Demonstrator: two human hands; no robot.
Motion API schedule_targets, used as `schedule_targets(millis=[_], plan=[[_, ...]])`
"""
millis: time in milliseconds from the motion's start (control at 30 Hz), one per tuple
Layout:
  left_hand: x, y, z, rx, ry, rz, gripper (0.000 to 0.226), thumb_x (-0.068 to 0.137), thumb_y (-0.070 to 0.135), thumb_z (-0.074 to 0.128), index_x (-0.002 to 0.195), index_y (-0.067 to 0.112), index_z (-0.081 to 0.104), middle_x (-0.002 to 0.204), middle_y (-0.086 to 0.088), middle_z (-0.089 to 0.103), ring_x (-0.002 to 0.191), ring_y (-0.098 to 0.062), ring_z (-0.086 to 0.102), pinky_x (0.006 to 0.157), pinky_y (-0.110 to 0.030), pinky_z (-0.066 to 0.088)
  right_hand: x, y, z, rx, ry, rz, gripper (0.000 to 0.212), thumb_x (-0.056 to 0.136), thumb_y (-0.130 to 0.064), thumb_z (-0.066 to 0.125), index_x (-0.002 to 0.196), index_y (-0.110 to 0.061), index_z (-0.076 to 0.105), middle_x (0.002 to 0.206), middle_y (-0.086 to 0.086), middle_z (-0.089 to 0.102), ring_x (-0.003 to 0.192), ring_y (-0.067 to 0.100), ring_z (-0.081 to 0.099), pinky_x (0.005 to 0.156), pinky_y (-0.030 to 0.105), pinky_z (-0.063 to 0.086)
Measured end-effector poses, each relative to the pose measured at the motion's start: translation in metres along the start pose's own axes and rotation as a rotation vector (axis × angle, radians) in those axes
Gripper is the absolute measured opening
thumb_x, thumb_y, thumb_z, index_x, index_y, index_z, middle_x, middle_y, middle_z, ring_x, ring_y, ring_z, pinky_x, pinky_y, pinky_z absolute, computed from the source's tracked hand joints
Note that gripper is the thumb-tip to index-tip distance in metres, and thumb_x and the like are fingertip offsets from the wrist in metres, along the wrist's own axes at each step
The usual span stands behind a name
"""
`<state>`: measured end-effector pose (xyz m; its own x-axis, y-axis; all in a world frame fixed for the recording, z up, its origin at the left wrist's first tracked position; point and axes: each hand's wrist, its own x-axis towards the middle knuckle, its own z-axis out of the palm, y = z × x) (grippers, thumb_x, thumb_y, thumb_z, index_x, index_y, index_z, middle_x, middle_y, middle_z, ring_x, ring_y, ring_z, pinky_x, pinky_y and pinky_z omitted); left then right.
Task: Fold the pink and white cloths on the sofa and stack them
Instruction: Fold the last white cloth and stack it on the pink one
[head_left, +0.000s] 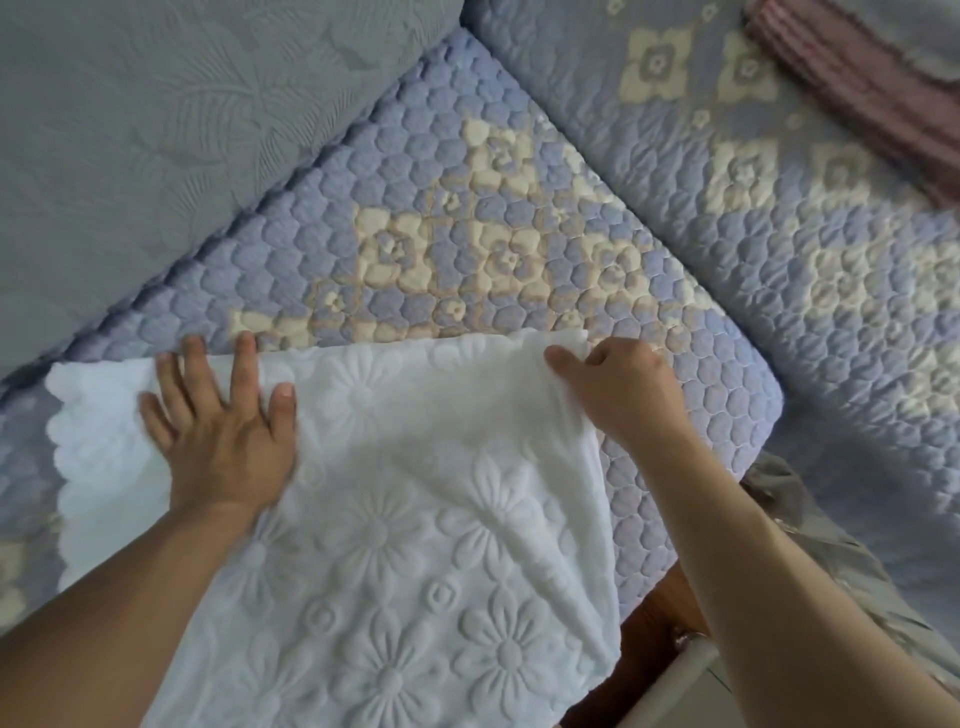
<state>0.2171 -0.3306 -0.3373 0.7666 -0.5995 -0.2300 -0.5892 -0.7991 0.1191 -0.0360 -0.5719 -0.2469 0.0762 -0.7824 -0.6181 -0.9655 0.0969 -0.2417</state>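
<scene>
A white cloth (415, 519) with an embossed flower pattern and a scalloped left edge lies spread on the sofa seat at the lower middle. My left hand (223, 431) lies flat on its upper left part, fingers straight and spread. My right hand (618, 389) pinches the cloth's upper right corner, lifting that edge slightly off the seat. A pink cloth (857, 88) lies bunched at the top right on the neighbouring seat, blurred and partly out of frame.
The sofa seat (467, 249) has a quilted blue cover with cream flowers. A grey-blue back cushion (156, 130) fills the upper left. A second quilted seat (779, 234) runs to the right. Wooden floor and a white bar (691, 660) show at the lower right.
</scene>
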Motion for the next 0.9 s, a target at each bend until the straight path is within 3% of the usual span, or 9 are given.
schedule_targets(millis=[167, 233, 367, 467, 633, 700, 767, 833, 900], plan=[[0.000, 0.000, 0.000, -0.007, 0.014, 0.008, 0.064, 0.097, 0.058, 0.023, 0.156, 0.033, 0.020, 0.165, -0.013, 0.007, 0.152, -0.038, 0.003, 0.118, -0.063, 0.004, 0.002, -0.002, 0.003, 0.104, 0.231, -0.022, 0.025, 0.094, -0.037, 0.052, 0.078, -0.018, 0.053, 0.075, -0.001, 0.057, 0.069, 0.023, 0.055, 0.057, 0.028, 0.038], [0.000, 0.001, 0.001, -0.005, 0.005, 0.007, 0.064, 0.097, 0.058, 0.023, 0.155, 0.033, 0.020, 0.165, -0.013, 0.006, 0.152, -0.038, 0.002, 0.119, -0.062, 0.003, 0.005, 0.002, 0.004, 0.213, 0.270, 0.037, 0.026, 0.096, -0.042, 0.051, 0.085, -0.019, 0.053, 0.081, -0.001, 0.059, 0.080, 0.027, 0.060, 0.065, 0.033, 0.043], [0.000, 0.002, 0.000, -0.012, -0.001, 0.002, 0.064, 0.096, 0.059, 0.022, 0.155, 0.034, 0.020, 0.165, -0.013, 0.006, 0.152, -0.038, 0.002, 0.118, -0.062, 0.003, 0.010, 0.008, 0.014, 0.703, 0.108, 0.073, 0.050, 0.083, -0.062, 0.064, 0.117, -0.028, 0.053, 0.105, -0.005, 0.064, 0.093, 0.017, 0.067, 0.085, 0.043, 0.057], [0.000, 0.002, -0.002, -0.007, -0.009, -0.001, 0.064, 0.096, 0.060, 0.020, 0.155, 0.035, 0.019, 0.165, -0.012, 0.005, 0.152, -0.037, 0.002, 0.119, -0.062, 0.003, 0.014, 0.004, 0.021, 0.467, 0.029, -0.102, 0.040, 0.088, -0.050, 0.068, 0.121, -0.030, 0.056, 0.118, -0.003, 0.061, 0.092, 0.017, 0.065, 0.077, 0.036, 0.056], [0.000, -0.002, -0.002, 0.007, -0.028, 0.010, 0.064, 0.097, 0.062, 0.019, 0.155, 0.037, 0.016, 0.166, -0.012, 0.003, 0.153, -0.035, 0.000, 0.119, -0.061, 0.002, 0.030, -0.001, 0.023, 0.019, 0.312, -0.236, 0.035, 0.100, -0.050, 0.047, 0.109, -0.018, 0.056, 0.091, 0.002, 0.056, 0.084, 0.027, 0.053, 0.070, 0.033, 0.036], [0.003, 0.000, -0.003, 0.033, -0.086, -0.005, 0.064, 0.097, 0.063, 0.016, 0.156, 0.038, 0.011, 0.167, -0.010, -0.002, 0.153, -0.033, -0.005, 0.120, -0.060, -0.001, 0.028, -0.002, 0.028, 0.015, 0.468, -0.218, 0.032, 0.101, -0.044, 0.044, 0.114, -0.016, 0.054, 0.106, 0.006, 0.057, 0.097, 0.030, 0.054, 0.079, 0.038, 0.041], [0.006, 0.004, -0.009, 0.071, -0.181, -0.038, 0.066, 0.097, 0.064, 0.012, 0.158, 0.038, 0.004, 0.167, -0.009, -0.010, 0.153, -0.031, -0.012, 0.121, -0.058, -0.004, 0.008, -0.001, 0.035, -0.010, 0.612, -0.306, 0.037, 0.101, -0.038, 0.045, 0.127, -0.013, 0.053, 0.130, 0.011, 0.050, 0.120, 0.031, 0.046, 0.102, 0.040, 0.038], [-0.001, 0.005, -0.023, 0.097, -0.166, 0.001, 0.067, 0.099, 0.061, 0.015, 0.159, 0.035, -0.001, 0.167, -0.012, -0.013, 0.153, -0.031, -0.014, 0.121, -0.060, -0.005, -0.035, 0.003, 0.049, -0.130, 0.615, -0.583, 0.042, 0.101, -0.035, 0.048, 0.134, -0.011, 0.051, 0.145, 0.014, 0.041, 0.136, 0.033, 0.036, 0.114, 0.043, 0.030], [-0.031, 0.007, -0.039, 0.089, 0.004, 0.177, 0.067, 0.102, 0.051, 0.032, 0.160, 0.031, 0.006, 0.166, -0.019, -0.005, 0.154, -0.037, -0.006, 0.122, -0.060, -0.003, -0.086, 0.017, 0.074, -0.195, 0.506, -0.816, 0.042, 0.101, -0.033, 0.053, 0.135, -0.009, 0.053, 0.150, 0.017, 0.039, 0.142, 0.036, 0.031, 0.119, 0.048, 0.024]])
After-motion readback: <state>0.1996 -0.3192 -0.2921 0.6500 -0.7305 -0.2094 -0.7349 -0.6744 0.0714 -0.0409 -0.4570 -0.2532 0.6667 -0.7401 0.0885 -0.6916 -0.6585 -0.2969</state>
